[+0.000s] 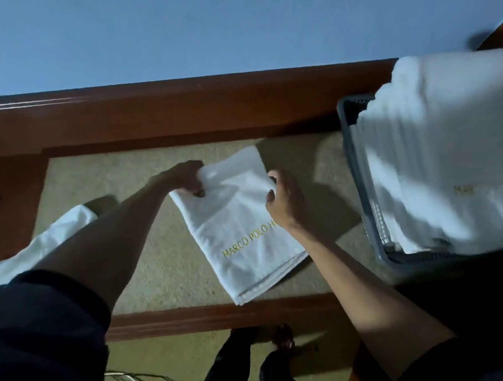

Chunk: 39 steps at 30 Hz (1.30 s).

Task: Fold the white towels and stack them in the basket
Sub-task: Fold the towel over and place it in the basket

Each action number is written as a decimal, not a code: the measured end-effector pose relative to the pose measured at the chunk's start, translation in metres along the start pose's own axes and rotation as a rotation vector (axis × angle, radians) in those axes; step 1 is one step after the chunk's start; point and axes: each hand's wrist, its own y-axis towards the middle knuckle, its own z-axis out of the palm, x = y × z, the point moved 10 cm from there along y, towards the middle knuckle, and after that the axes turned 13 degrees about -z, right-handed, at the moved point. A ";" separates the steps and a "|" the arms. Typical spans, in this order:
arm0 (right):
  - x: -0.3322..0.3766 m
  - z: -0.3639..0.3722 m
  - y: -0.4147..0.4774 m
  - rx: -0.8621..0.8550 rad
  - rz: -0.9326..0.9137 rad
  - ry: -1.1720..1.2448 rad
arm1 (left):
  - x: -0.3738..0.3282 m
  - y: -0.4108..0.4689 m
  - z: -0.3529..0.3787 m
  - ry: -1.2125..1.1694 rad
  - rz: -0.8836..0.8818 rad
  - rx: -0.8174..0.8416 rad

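Your single head camera looks steeply down from close above the table (221,318), wall (237,26) at 12 o'clock, basket (355,162) at 2 o'clock.

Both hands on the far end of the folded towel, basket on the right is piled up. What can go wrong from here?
1. The left hand and right hand grip only the far end of the folded towel; lifted so, its layered near edge may sag open.
2. The towel stack already rises above the basket rim; another on top might slide off.
3. The loose towel by the left forearm could get dragged.
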 end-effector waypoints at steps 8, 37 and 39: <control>-0.007 0.028 0.086 -0.091 -0.081 -0.202 | -0.085 0.038 -0.023 0.157 0.246 -0.466; 0.000 0.069 -0.072 0.121 -0.320 -0.268 | -0.014 -0.055 0.145 -0.055 0.235 -0.631; 0.002 0.061 -0.095 0.126 -0.319 -0.219 | -0.003 -0.075 0.160 -0.053 0.227 -0.634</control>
